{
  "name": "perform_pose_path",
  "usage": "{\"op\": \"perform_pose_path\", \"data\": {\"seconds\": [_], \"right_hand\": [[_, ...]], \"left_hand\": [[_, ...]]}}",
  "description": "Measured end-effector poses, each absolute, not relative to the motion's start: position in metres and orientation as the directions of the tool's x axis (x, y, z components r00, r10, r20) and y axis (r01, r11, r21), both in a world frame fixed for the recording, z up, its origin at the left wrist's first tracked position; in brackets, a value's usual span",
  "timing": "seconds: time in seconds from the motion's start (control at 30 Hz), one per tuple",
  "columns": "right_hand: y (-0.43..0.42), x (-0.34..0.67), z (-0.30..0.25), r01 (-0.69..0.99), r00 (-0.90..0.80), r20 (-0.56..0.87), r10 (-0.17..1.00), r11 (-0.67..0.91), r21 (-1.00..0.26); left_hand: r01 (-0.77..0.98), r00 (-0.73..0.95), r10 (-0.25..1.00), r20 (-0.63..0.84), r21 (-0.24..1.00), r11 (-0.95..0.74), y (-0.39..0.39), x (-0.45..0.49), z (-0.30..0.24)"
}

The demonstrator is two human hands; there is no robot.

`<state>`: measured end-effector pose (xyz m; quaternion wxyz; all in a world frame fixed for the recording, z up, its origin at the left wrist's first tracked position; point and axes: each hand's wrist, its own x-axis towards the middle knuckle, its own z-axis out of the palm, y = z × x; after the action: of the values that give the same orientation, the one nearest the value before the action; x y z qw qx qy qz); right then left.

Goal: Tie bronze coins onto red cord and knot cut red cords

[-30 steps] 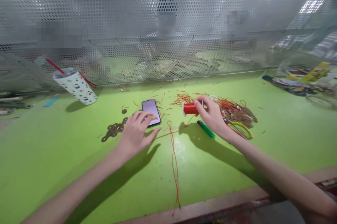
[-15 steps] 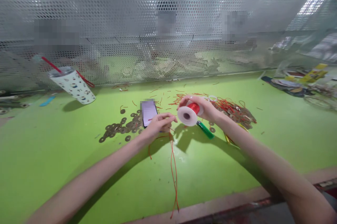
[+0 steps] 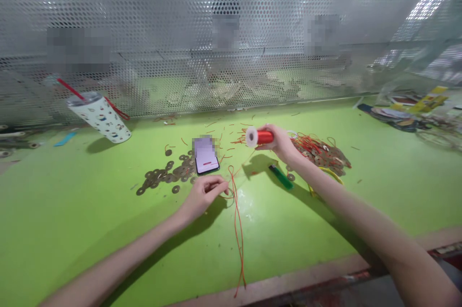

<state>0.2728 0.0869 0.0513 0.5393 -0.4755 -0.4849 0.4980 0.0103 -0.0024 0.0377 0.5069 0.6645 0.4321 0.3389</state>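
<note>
My right hand (image 3: 280,144) grips a spool of red thread (image 3: 260,136), lifted above the green table (image 3: 72,211) with its white end facing left. A thin red strand runs from the spool down to my left hand (image 3: 204,193), whose fingers pinch the red thread (image 3: 236,215) near the table top. More of that thread lies in a long loop toward the table's front edge. A phone (image 3: 206,155) with a lit screen lies just beyond my left hand, beside a scatter of old round coins (image 3: 162,175).
A green lighter (image 3: 281,177) lies under my right wrist. Behind it sits a heap of coins and red thread (image 3: 319,150) with yellow-handled pliers. A patterned cup (image 3: 101,117) with a red straw leans at the left. A perforated metal screen (image 3: 231,32) closes the back; clutter lies far right.
My right hand has lifted the spool and moved it back and up, turning its end leftward. My left hand drew toward me and down, pinching the thread and pulling a strand out.
</note>
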Motion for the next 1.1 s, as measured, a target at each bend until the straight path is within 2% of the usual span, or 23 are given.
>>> {"op": "perform_pose_path", "data": {"seconds": [0.03, 0.1, 0.13, 0.2, 0.27, 0.33, 0.4, 0.47, 0.5, 0.53, 0.6, 0.63, 0.7, 0.8, 0.93, 1.0, 1.1], "right_hand": [[0.088, 0.279, 0.053, -0.147, -0.021, 0.009, 1.0, 0.006, -0.989], [0.086, 0.292, 0.056, -0.111, -0.237, -0.067, 0.969, -0.095, -0.989], [0.084, 0.297, 0.057, -0.026, -0.35, -0.093, 0.932, -0.109, -0.994], [0.078, 0.302, 0.055, 0.209, -0.46, -0.116, 0.88, -0.02, -0.978], [0.074, 0.302, 0.051, 0.46, -0.389, -0.045, 0.92, 0.152, -0.875], [0.076, 0.299, 0.046, 0.61, -0.227, 0.118, 0.967, 0.236, -0.756], [0.083, 0.295, 0.044, 0.592, -0.035, 0.208, 0.977, 0.188, -0.784], [0.091, 0.291, 0.045, 0.497, 0.104, 0.175, 0.979, 0.101, -0.862], [0.094, 0.288, 0.047, 0.49, 0.115, 0.167, 0.979, 0.091, -0.867], [0.097, 0.283, 0.049, 0.528, 0.085, 0.187, 0.979, 0.115, -0.841], [0.098, 0.271, 0.052, 0.682, -0.081, 0.284, 0.956, 0.261, -0.683], [0.097, 0.263, 0.053, 0.743, -0.185, 0.302, 0.935, 0.334, -0.58], [0.096, 0.248, 0.054, 0.815, -0.341, 0.239, 0.909, 0.413, -0.407], [0.093, 0.229, 0.052, 0.823, -0.494, 0.141, 0.858, 0.514, -0.242], [0.082, 0.217, 0.054, 0.764, -0.576, 0.324, 0.751, 0.635, -0.115], [0.07, 0.211, 0.054, 0.697, -0.637, 0.356, 0.684, 0.708, -0.113], [0.045, 0.199, 0.047, 0.54, -0.79, 0.24, 0.565, 0.825, -0.167]], "left_hand": [[0.235, 0.334, 0.942, -0.006, 0.969, -0.077, 0.0, 0.005, 0.034], [0.179, 0.182, 0.982, -0.058, 0.984, 0.025, 0.008, -0.008, 0.03], [0.114, 0.103, 0.993, -0.057, 0.992, 0.045, 0.013, -0.015, 0.029], [0.017, -0.029, 1.0, -0.003, 1.0, 0.003, 0.019, -0.027, 0.031], [-0.006, -0.084, 0.993, 0.087, 0.996, -0.088, 0.017, -0.034, 0.035], [0.06, -0.03, 0.975, 0.221, 0.974, -0.219, 0.005, -0.035, 0.04], [0.146, 0.156, 0.904, 0.399, 0.896, -0.42, -0.013, -0.031, 0.041], [0.169, 0.434, 0.72, 0.541, 0.736, -0.655, -0.029, -0.023, 0.039], [0.111, 0.554, 0.561, 0.615, 0.613, -0.782, -0.035, -0.018, 0.038], [0.094, 0.673, 0.414, 0.613, 0.484, -0.87, -0.04, -0.013, 0.037], [0.074, 0.771, 0.191, 0.608, 0.213, -0.974, -0.043, -0.004, 0.035], [0.086, 0.803, 0.135, 0.58, 0.111, -0.99, -0.043, -0.001, 0.034], [0.11, 0.837, 0.083, 0.54, -0.017, -0.994, -0.041, 0.003, 0.033], [0.12, 0.846, 0.05, 0.531, -0.098, -0.988, -0.037, 0.002, 0.033], [0.124, 0.843, 0.031, 0.537, -0.138, -0.983, -0.036, -0.002, 0.032], [0.12, 0.846, 0.027, 0.533, -0.141, -0.983, -0.037, -0.003, 0.03], [0.116, 0.85, 0.021, 0.527, -0.147, -0.982, -0.038, -0.001, 0.027]]}}
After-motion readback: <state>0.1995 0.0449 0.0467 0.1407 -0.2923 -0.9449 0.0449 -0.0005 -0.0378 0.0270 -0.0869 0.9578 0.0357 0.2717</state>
